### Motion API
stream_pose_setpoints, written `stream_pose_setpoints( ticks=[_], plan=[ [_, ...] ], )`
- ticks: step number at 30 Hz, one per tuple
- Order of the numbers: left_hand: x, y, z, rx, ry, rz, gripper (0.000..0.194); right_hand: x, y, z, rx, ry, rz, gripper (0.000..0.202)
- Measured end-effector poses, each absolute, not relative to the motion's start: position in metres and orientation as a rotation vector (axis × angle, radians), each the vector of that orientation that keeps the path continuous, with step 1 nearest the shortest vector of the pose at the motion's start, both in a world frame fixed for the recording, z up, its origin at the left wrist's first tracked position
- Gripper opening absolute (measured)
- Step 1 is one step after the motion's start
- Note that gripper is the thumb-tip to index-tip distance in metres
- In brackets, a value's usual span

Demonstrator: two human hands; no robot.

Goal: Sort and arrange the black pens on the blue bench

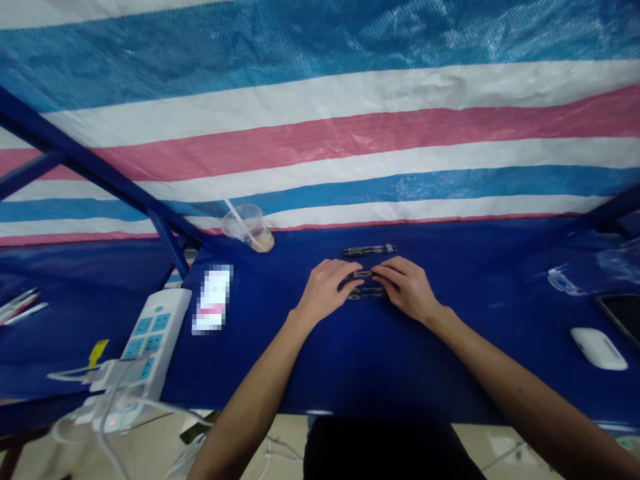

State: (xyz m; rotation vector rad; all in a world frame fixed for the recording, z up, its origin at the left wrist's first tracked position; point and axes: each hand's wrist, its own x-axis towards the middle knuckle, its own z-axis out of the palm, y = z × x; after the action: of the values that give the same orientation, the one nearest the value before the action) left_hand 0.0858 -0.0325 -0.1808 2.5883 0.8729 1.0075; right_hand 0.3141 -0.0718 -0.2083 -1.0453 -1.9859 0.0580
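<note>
A person's dark-clothed lap [385,450] is nearest, just under the front edge of the blue tabletop [320,360]. At the near left, a white power strip [156,340] with blue sockets has plugs and white cables [107,407] crowded at its lower end. Over on the right lies a rounded white case [599,348], with a dark phone [623,315] beside it, cut by the picture's edge.

Both forearms reach in to the middle. A slim dark pen [368,293] lies crosswise there, partly covered by the hands. Just beyond it, a short dark grey piece [363,274] sits between the two hands. The right hand [407,287] pinches its right end, fingers clamped on it. The left hand [327,285] has its fingers curled around the left end, thumb and forefinger a little apart; whether they grip it, I cannot tell. Past the hands, another dark pen [369,251] lies crosswise.

To the left is a blurred-out bright rectangle [213,300]. Farther back, a clear plastic cup [250,227] with a straw leans over beside the striped sheet [350,140] of blue, white and pink.
</note>
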Motion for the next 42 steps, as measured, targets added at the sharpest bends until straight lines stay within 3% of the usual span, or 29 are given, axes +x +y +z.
stream_pose_setpoints(
  ticks=[3, 8, 13, 17, 24, 32, 42],
  plan=[
    [0.087, -0.032, -0.181, 2.615, 0.844, 0.981, 0.012, 0.314, -0.072, -0.208, -1.04, -2.005, 0.047, 0.016],
    [0.085, -0.032, -0.18, 2.596, 0.921, 0.895, 0.028, 0.313, -0.072, -0.209, -1.037, -2.017, 0.042, 0.015],
    [0.086, -0.033, -0.18, 2.566, 0.896, 0.922, 0.031, 0.313, -0.072, -0.209, -1.039, -2.02, 0.048, 0.016],
    [0.087, -0.032, -0.181, 2.593, 0.85, 0.873, 0.018, 0.313, -0.072, -0.209, -1.034, -2.034, 0.033, 0.015],
    [0.084, -0.03, -0.184, 2.633, 0.943, 0.768, 0.041, 0.312, -0.072, -0.21, -1.021, -2.053, 0.067, 0.018],
    [0.083, -0.028, -0.183, 2.515, 0.947, 0.992, 0.022, 0.32, -0.068, -0.209, -1.086, -2.033, 0.024, 0.02],
    [0.075, -0.023, -0.179, 2.41, 1.018, 1.193, 0.015, 0.332, -0.064, -0.207, -1.126, -1.93, 0.006, 0.017]
  ],
)
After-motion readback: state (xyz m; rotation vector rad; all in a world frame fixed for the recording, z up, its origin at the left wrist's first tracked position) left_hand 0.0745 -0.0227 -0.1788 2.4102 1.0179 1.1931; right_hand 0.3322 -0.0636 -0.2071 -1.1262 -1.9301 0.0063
